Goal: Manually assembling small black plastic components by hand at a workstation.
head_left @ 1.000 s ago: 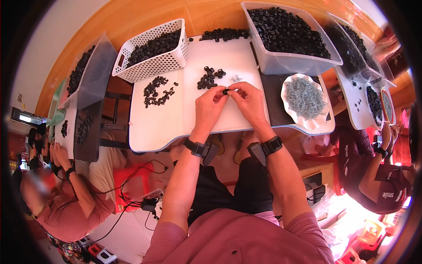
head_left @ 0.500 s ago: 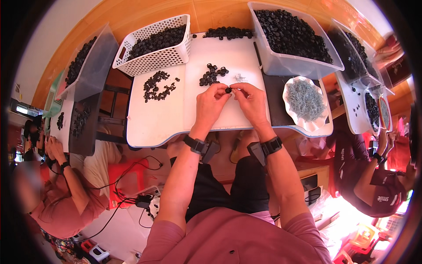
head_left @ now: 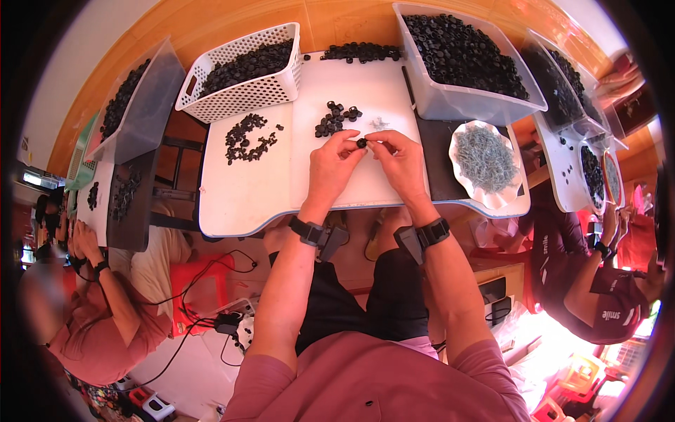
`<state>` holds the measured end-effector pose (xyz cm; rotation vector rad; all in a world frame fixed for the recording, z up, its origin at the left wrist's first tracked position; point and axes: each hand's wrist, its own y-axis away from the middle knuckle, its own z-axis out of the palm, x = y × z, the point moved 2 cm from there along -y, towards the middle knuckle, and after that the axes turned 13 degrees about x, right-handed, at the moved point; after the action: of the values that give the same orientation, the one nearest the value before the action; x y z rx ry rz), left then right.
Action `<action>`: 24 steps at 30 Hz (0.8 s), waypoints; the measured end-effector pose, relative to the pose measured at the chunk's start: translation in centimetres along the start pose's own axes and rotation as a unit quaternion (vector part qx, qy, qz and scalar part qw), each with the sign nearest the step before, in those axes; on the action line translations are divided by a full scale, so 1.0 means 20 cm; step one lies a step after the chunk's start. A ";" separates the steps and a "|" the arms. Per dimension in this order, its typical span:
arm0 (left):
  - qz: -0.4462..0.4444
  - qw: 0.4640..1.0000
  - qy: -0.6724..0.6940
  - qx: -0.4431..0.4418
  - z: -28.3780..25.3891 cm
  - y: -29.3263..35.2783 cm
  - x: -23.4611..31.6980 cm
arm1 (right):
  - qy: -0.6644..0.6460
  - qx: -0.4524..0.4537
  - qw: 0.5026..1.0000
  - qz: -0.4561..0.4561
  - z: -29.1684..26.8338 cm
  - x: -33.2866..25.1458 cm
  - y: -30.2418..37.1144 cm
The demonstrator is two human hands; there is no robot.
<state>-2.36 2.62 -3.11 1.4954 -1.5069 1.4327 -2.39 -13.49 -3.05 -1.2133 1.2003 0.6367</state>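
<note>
Pinching a small round black plastic piece (head_left: pixel 362 143) between them above the white tabletop (head_left: pixel 260 200), the left hand (head_left: pixel 332 165) and right hand (head_left: pixel 400 163) appear mid-step on it. Many loose black pieces (head_left: pixel 246 69) lie in the white perforated plastic basket (head_left: pixel 246 103); finished ones cannot be told apart. Pale lettering (head_left: pixel 612 315) marks a co-worker's dark maroon clothing (head_left: pixel 603 328).

- Wall, upper left: pale, plain (head_left: pixel 81 74)
- Orange wood-grain panel (head_left: pixel 344 24) runs behind the tables
- Main table (head_left: pixel 242 204): white top, blue edge, dark section (head_left: pixel 437 172) at right
- Neighbouring tables: left one (head_left: pixel 144 221) part white, part dark; right one (head_left: pixel 559 165) white
- Red plastic stool (head_left: pixel 216 278), lower left
- Floor (head_left: pixel 356 264): pinkish
- Light: blown-out glare (head_left: pixel 545 339), lower right
</note>
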 end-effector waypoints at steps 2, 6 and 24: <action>-0.008 1.000 -0.009 -0.006 0.00 0.00 0.00 | -0.009 0.001 1.000 0.001 0.00 -0.02 0.00; -0.007 1.000 -0.011 -0.004 0.00 0.00 0.00 | -0.004 0.004 1.000 -0.030 0.00 -0.02 -0.01; -0.019 0.999 -0.015 -0.029 -0.01 -0.01 0.01 | -0.040 -0.012 0.996 0.079 0.00 0.01 -0.01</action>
<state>-2.24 2.81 -2.86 1.5094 -1.5158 1.3399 -2.12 -13.59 -3.14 -1.1097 1.2334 0.8124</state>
